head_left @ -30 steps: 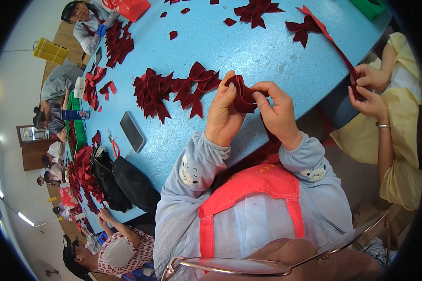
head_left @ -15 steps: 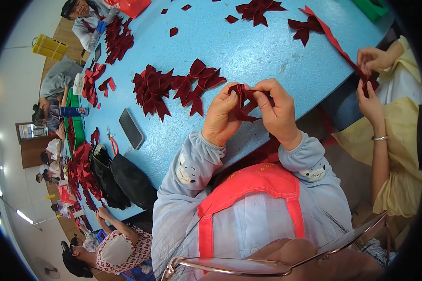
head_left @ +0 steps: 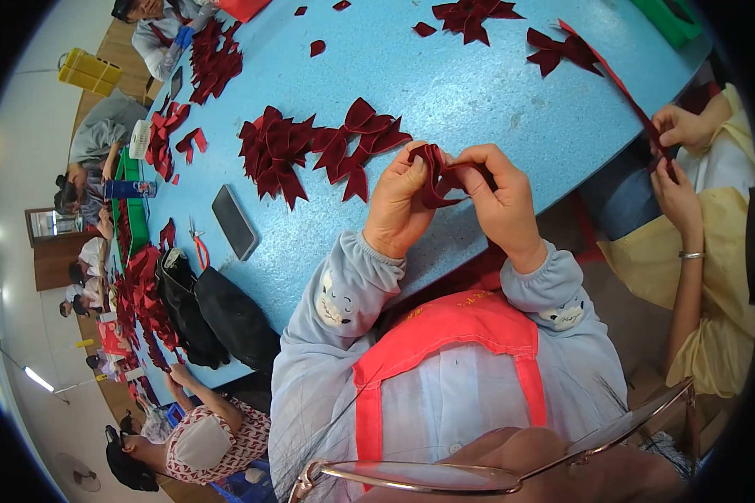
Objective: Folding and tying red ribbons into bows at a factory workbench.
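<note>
Between my two hands, above the near edge of the table, is a dark red velvet ribbon (head_left: 435,186) folded into loops. My left hand (head_left: 398,201) is closed, pinching the folds between thumb and fingers. On the other end of the ribbon my right hand (head_left: 502,199) is closed too, its thumb and forefinger pressed on it. Just beyond my left hand lie some finished-looking velvet bows (head_left: 359,142). Beside them, to the left, a heap of similar bows (head_left: 275,152) is piled up.
The blue table (head_left: 394,75) carries a phone (head_left: 235,222), orange-handled pliers (head_left: 200,247) and a black bag (head_left: 231,314) at left. More bows (head_left: 476,15) lie at the far side. At right, a co-worker's hands (head_left: 678,151) hold a long red ribbon (head_left: 621,88). Other people sit along the left side.
The ribbon's loop between my hands has narrowed, and my right fingers have drawn closer to the left. The co-worker's hands at right have shifted slightly lower along the ribbon.
</note>
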Tool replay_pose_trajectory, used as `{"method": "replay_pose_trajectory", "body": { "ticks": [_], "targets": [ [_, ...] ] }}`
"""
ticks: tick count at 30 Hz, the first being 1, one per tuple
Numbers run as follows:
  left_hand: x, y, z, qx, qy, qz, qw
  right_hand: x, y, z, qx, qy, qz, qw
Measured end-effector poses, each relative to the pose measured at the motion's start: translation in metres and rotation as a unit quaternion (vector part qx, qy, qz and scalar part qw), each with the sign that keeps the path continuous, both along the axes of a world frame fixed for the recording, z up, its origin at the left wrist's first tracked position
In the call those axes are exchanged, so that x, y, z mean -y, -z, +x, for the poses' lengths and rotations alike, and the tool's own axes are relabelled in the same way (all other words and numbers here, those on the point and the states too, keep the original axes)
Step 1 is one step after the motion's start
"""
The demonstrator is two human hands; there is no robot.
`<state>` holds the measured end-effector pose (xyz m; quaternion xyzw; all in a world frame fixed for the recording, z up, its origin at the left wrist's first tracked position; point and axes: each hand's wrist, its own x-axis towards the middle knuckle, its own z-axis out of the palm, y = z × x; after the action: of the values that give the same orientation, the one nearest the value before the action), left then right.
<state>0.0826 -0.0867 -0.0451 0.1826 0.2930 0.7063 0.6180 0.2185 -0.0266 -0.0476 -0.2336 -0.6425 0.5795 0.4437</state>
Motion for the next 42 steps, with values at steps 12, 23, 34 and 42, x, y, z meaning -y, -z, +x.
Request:
{"method": "replay_pose_trajectory", "body": {
  "ticks": [12,23,34,42],
  "targets": [
    [0.003,0.006,-0.004,0.037,0.031,-0.022,0.999,0.000,0.000,0.001,0.015,0.000,0.019,1.000],
    [0.002,0.010,-0.007,-0.018,0.018,0.032,0.999,0.002,0.002,-0.001,-0.026,-0.033,-0.066,0.997],
    [0.002,0.014,-0.005,-0.100,0.002,0.064,0.993,0.005,-0.002,-0.002,-0.089,-0.048,-0.080,0.992],
    [-0.002,0.024,-0.009,-0.087,0.032,0.110,0.990,-0.001,0.006,-0.001,-0.077,-0.090,-0.127,0.985]
  ]
}}
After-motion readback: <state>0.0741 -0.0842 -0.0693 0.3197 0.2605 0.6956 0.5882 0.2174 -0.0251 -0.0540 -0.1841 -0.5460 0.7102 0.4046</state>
